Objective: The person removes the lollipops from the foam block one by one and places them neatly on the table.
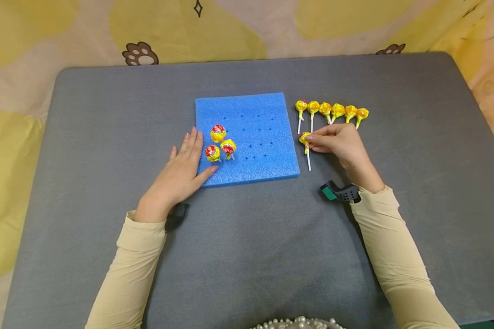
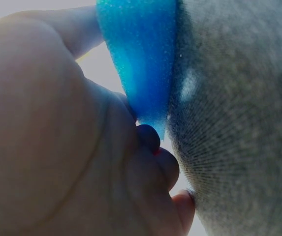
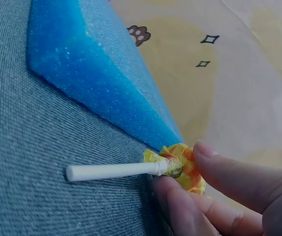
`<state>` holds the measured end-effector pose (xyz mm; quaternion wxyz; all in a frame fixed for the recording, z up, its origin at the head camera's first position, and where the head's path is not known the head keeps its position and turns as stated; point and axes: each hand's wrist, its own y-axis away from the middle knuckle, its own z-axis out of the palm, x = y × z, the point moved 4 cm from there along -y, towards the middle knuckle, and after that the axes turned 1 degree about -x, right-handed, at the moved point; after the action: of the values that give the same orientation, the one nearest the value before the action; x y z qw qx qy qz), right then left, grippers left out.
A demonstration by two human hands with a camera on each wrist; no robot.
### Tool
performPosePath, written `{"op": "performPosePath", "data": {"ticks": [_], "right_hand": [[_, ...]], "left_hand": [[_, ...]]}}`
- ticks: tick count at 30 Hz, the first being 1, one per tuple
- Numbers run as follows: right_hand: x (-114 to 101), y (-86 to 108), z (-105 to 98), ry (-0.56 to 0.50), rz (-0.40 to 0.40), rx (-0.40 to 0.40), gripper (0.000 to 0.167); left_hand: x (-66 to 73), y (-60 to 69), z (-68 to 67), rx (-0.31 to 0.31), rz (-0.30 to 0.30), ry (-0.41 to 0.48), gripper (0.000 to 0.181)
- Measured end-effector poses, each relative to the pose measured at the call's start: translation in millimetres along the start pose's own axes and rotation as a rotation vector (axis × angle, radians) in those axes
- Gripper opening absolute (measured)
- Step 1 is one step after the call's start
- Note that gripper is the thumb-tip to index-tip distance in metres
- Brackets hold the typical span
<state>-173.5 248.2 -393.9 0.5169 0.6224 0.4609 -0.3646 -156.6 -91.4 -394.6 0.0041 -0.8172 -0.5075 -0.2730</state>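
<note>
A blue foam board with small holes lies flat on the table. Three wrapped lollipops, one of them a red-and-yellow lollipop, stand in its left part. My left hand rests along the board's left edge, fingers straight and thumb over the near corner; the left wrist view shows the palm against the foam's side. Just right of the board, my right hand pinches a lollipop by its wrapped head between thumb and fingers. Its white stick points toward the near side of the table.
Several more lollipops lie in a row at the board's far right, heads away from me. A patterned yellow cloth hangs behind the grey table. A dark strap with a green part sits at my right wrist.
</note>
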Motion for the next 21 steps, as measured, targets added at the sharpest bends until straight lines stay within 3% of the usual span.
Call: {"op": "performPosePath", "data": {"ticks": [10, 16, 21], "right_hand": [[-5.9, 2.3, 7.7, 0.133, -0.030, 0.032, 0.027], [-7.0, 2.8, 6.5, 0.119, -0.016, 0.004, 0.024], [-8.9, 3.9, 2.3, 0.173, -0.001, -0.024, 0.026]], "left_hand": [[-1.6, -0.1, -0.1, 0.003, -0.007, 0.003, 0.086], [-1.3, -0.2, -0.5, 0.003, -0.005, 0.002, 0.086], [-1.0, -0.5, -0.6, 0.003, -0.003, 0.004, 0.087]]}}
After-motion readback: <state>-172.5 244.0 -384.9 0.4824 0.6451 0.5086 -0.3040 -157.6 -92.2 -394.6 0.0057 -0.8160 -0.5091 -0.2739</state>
